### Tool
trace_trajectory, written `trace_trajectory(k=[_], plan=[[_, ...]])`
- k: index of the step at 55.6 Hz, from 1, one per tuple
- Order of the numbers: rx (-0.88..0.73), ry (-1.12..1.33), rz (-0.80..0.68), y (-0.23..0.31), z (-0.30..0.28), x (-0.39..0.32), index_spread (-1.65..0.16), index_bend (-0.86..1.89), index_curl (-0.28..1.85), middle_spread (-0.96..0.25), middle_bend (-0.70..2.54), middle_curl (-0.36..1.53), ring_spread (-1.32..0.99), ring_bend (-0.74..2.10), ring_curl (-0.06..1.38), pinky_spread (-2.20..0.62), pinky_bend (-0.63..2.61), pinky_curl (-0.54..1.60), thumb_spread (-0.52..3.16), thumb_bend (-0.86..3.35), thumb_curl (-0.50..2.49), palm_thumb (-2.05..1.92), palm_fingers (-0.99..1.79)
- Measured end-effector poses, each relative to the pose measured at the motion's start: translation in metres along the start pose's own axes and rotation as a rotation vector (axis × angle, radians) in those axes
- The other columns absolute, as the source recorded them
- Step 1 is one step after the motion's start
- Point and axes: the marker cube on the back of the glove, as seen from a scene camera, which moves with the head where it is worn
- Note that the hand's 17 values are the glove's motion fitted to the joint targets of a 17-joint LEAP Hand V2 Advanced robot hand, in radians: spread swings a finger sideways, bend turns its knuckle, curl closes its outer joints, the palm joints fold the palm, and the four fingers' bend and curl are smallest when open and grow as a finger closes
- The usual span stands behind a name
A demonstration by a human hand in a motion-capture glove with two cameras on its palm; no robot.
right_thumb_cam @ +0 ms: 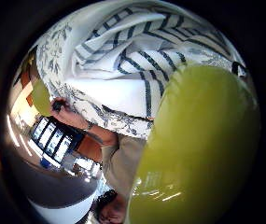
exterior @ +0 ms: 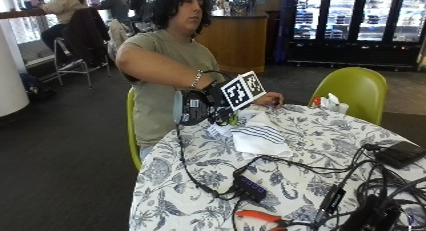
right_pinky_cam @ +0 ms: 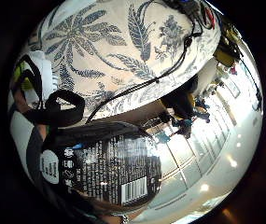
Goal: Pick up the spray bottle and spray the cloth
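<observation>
table: floral tablecloth (exterior: 313, 141), striped cloth (exterior: 259, 136) lying flat
grip: right hand (exterior: 216, 103) wrapped round spray bottle (exterior: 191, 107)
progress: bottle lifted; spraying not evident

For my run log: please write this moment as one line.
right hand: holds spray bottle above table | cloth: lies on table | bare hand: rests beside cloth

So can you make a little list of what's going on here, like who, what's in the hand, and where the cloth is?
Who: a person sitting at a round table with a leafy patterned cover
Gloved right hand: raised above the table, holds the spray bottle
Spray bottle: dark, with a printed label and barcode, lifted off the table
Cloth: white with dark stripes, rumpled, lying on the table below the bottle
Bare hand: resting on the table beyond the cloth
Also on the table: orange-handled pliers
</observation>
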Motion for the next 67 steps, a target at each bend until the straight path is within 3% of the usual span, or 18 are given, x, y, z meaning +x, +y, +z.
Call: trace_trajectory(k=[19,40,51,56,67], plan=[[0.116,-0.082,-0.067,0.018,-0.038,-0.015,-0.26,0.23,0.65,-0.15,0.65,0.58,-0.17,0.69,0.49,-0.24,0.44,0.43,0.48,-0.03,0.81,1.00,1.32],[0.546,-0.552,-0.665,0.079,-0.140,-0.098,-0.26,0.22,0.66,-0.15,0.64,0.58,-0.17,0.69,0.49,-0.24,0.44,0.43,0.48,-0.02,0.82,1.01,1.32],[0.722,-0.936,-0.966,0.057,-0.161,-0.154,-0.26,0.21,0.66,-0.15,0.64,0.58,-0.16,0.69,0.49,-0.24,0.44,0.42,0.48,-0.03,0.82,1.01,1.33],[0.674,-1.024,-1.113,0.043,-0.150,-0.163,-0.26,0.20,0.67,-0.15,0.64,0.58,-0.16,0.69,0.49,-0.24,0.44,0.42,0.48,-0.03,0.83,1.01,1.33],[0.907,-1.105,-1.017,-0.030,-0.135,-0.206,-0.26,0.20,0.67,-0.15,0.64,0.58,-0.16,0.70,0.49,-0.24,0.44,0.42,0.48,-0.02,0.83,1.01,1.33]])
